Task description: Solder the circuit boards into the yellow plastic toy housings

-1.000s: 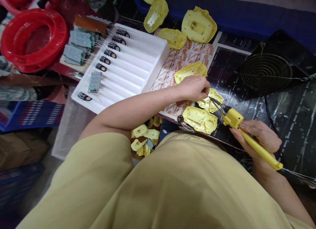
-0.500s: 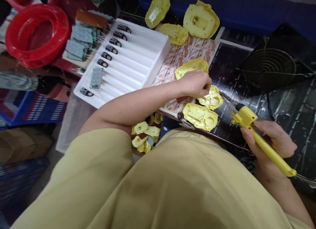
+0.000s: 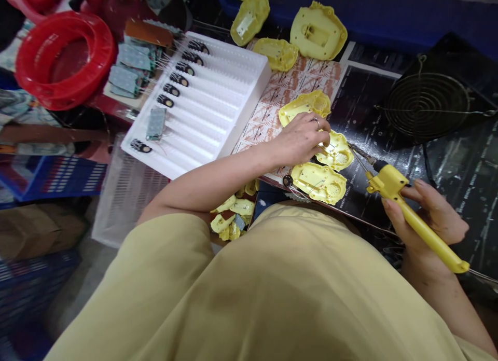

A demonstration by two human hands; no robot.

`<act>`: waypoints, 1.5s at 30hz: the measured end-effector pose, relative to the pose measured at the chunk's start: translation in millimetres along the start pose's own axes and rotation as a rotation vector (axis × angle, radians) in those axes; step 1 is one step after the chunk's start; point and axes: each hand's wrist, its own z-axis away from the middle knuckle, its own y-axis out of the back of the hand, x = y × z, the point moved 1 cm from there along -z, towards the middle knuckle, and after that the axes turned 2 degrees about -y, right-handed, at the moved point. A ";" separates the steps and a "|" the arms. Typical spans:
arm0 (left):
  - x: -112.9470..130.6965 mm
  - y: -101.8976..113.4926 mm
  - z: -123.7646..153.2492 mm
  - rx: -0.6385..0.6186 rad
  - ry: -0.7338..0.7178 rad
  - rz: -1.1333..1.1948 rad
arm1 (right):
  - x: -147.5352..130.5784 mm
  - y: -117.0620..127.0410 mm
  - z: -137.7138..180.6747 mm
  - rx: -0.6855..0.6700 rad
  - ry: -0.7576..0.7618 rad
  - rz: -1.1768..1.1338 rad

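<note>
My right hand (image 3: 436, 216) is wrapped round the yellow handle of a soldering gun (image 3: 414, 218). The tip of the gun points left, at the right edge of a yellow plastic shell (image 3: 339, 154). Over the left part of that shell is my left hand (image 3: 303, 137), wearing a ring, its fingers bent down and drawn together; whatever they pinch is hidden. A second yellow shell (image 3: 321, 184) lies nearer to me, with thin wires and a small round black speaker (image 3: 287, 181) at its left end. Another yellow shell (image 3: 307, 106) sits just beyond my left hand.
A white foam tray (image 3: 218, 101) holds several black speakers and a circuit board (image 3: 156, 123). More boards (image 3: 126, 75) and red rings (image 3: 27, 65) lie to its left. A black fan (image 3: 424, 104) stands at right. Other yellow shells (image 3: 319, 31) lie at the back.
My left hand has turned and shifted slightly left and down, so its back and ring now show. The soldering gun stays almost in place at the shell's edge.
</note>
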 end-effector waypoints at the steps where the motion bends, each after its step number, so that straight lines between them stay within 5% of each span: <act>1: 2.2 -1.6 -1.5 -0.015 -0.028 -0.084 | -0.5 0.2 -0.8 -0.008 0.000 -0.002; 6: 13.6 4.5 -11.8 -0.123 -0.144 -0.406 | -0.8 3.5 -2.9 -0.011 0.024 -0.030; 17: -1.7 9.5 -5.4 -0.083 -0.214 -0.433 | 2.7 4.8 8.7 0.034 -0.032 -0.057; 24: 17.0 7.8 -15.7 -0.141 -0.146 -0.464 | -3.0 5.0 0.9 0.022 -0.047 -0.063; 29: 9.6 4.0 -12.6 -0.111 -0.148 -0.365 | -2.0 6.1 3.4 0.044 -0.059 -0.065; 37: -5.9 0.0 -11.2 -0.026 0.123 0.053 | 7.6 0.8 26.3 0.050 -0.158 -0.101; 45: -3.8 0.3 -12.8 -0.057 0.184 0.136 | -4.5 -10.0 -2.4 -0.050 -0.044 -0.151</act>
